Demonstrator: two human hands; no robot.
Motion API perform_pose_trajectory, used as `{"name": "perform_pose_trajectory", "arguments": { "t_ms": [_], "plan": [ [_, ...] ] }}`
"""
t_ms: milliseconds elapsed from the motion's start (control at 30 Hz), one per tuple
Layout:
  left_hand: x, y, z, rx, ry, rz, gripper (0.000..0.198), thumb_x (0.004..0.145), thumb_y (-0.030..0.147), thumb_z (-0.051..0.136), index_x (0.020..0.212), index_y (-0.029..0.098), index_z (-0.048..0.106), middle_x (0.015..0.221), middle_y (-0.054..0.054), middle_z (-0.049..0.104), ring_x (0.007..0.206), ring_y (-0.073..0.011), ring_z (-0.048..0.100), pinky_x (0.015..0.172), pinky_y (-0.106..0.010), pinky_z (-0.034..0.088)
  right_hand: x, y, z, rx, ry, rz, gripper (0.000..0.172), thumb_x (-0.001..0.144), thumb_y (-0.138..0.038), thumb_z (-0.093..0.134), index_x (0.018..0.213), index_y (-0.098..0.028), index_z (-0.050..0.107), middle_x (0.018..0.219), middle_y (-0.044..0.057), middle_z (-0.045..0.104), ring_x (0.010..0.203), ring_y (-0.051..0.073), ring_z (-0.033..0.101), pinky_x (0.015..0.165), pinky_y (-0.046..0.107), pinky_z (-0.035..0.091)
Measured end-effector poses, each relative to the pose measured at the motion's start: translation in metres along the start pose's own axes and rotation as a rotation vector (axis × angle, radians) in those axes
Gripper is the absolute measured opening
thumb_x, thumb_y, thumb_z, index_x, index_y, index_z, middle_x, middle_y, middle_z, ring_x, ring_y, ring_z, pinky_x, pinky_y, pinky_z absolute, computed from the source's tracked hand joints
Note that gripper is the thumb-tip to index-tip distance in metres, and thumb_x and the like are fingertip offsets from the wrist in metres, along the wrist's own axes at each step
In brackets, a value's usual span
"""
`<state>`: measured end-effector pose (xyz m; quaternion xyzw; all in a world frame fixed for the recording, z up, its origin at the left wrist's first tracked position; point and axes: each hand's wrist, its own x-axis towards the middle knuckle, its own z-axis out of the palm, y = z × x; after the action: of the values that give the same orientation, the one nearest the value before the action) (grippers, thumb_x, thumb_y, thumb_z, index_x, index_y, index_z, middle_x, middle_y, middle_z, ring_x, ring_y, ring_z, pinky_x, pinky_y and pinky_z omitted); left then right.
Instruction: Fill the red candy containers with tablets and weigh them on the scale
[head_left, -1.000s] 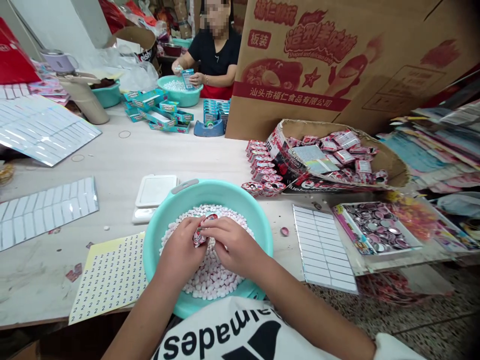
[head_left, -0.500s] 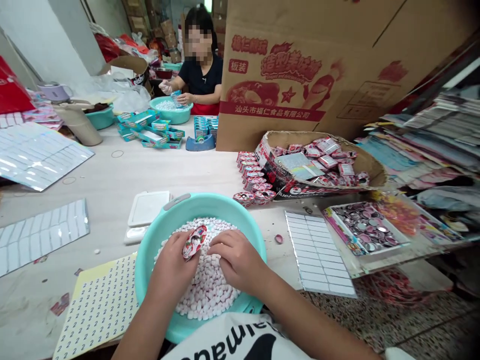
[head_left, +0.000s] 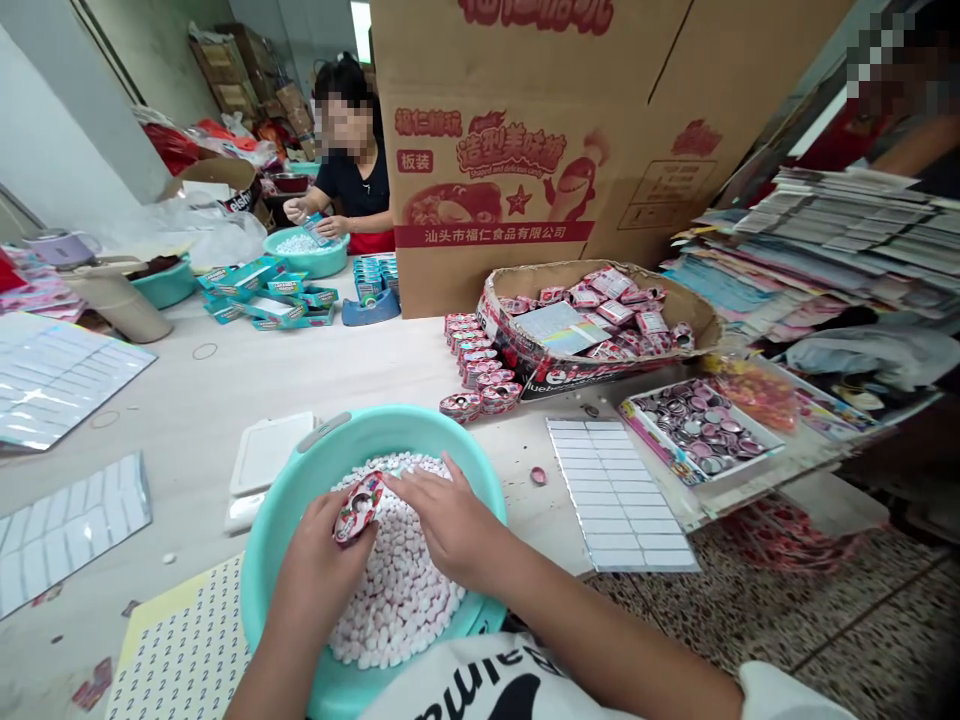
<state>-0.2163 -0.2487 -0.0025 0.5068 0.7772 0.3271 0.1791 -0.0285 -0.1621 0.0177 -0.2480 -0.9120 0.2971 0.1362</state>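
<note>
My left hand [head_left: 322,550] is wrapped round a small red printed candy box [head_left: 358,508] with a dark round opening in its face. The box is tilted above a turquoise basin [head_left: 262,560] full of small white candies [head_left: 405,600]. Over the candies, my right hand [head_left: 450,525] has its fingers stretched out and apart. Its fingertips reach the upper end of the box; whether they touch it I cannot tell. No item shows in the right hand.
Beyond the basin, a cut-down carton [head_left: 525,365] holds red boxes, with a row of boxes [head_left: 480,375] beside it. A tray of small round lids [head_left: 701,425] and a label sheet [head_left: 619,495] lie right. A white scale [head_left: 270,455] stands left. A co-worker [head_left: 360,180] sits opposite.
My right hand's fingers have straightened from a curled pose and come closer to the box. The left hand still grips the box. The whole view has swung to the right.
</note>
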Motion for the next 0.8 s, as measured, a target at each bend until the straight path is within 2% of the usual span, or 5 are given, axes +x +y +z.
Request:
{"name": "perform_pose_trajectory", "arguments": {
  "t_ms": [267, 467, 633, 733, 800],
  "plan": [
    [0.0, 0.0, -0.001, -0.057, 0.002, 0.04, 0.038, 0.08, 0.038, 0.06, 0.115, 0.021, 0.065, 0.115, -0.01, 0.066, 0.109, -0.0295, 0.062, 0.096, -0.046, 0.049, 0.003, 0.005, -0.003, 0.129, 0.02, -0.006, 0.064, 0.094, -0.016, 0.045, 0.155, -0.027, 0.027, 0.164, 0.008, 0.019, 0.152, 0.027, 0.013, 0.121, 0.054, 0.016],
    [-0.009, 0.013, -0.004, -0.237, -0.046, -0.044, 0.068, 0.078, 0.047, 0.067, 0.139, 0.028, 0.044, 0.118, -0.007, 0.07, 0.103, -0.0279, 0.069, 0.088, -0.043, 0.055, 0.029, 0.007, -0.011, 0.291, 0.014, -0.197, 0.065, 0.086, -0.019, 0.066, 0.146, -0.02, 0.043, 0.138, 0.012, 0.056, 0.127, 0.021, 0.052, 0.109, 0.037, 0.041],
    [-0.008, 0.013, -0.002, -0.463, 0.033, 0.005, 0.077, 0.072, 0.052, 0.075, 0.135, 0.025, 0.041, 0.124, -0.01, 0.065, 0.114, -0.027, 0.064, 0.097, -0.044, 0.055, 0.022, 0.006, -0.058, 0.189, 0.129, -0.184, 0.032, 0.088, -0.017, 0.064, 0.12, -0.019, 0.064, 0.111, 0.008, 0.062, 0.102, 0.019, 0.06, 0.093, 0.034, 0.049],
    [-0.003, 0.005, -0.003, -0.42, 0.1, -0.118, 0.076, 0.07, 0.059, 0.074, 0.133, 0.024, 0.048, 0.123, -0.011, 0.065, 0.117, -0.0301, 0.062, 0.099, -0.048, 0.053, -0.008, 0.035, -0.098, 0.046, 0.401, -0.02, 0.031, 0.086, -0.014, 0.063, 0.117, -0.02, 0.062, 0.114, 0.008, 0.061, 0.109, 0.02, 0.057, 0.098, 0.037, 0.046],
    [0.0, 0.0, -0.005, -0.399, 0.083, -0.206, 0.075, 0.071, 0.065, 0.069, 0.132, 0.025, 0.051, 0.119, -0.01, 0.067, 0.112, -0.0314, 0.064, 0.092, -0.048, 0.056, -0.027, 0.065, -0.117, -0.085, 0.4, 0.104, 0.031, 0.084, -0.013, 0.065, 0.115, -0.019, 0.062, 0.113, 0.009, 0.06, 0.109, 0.022, 0.057, 0.097, 0.039, 0.046]
  ]
}}
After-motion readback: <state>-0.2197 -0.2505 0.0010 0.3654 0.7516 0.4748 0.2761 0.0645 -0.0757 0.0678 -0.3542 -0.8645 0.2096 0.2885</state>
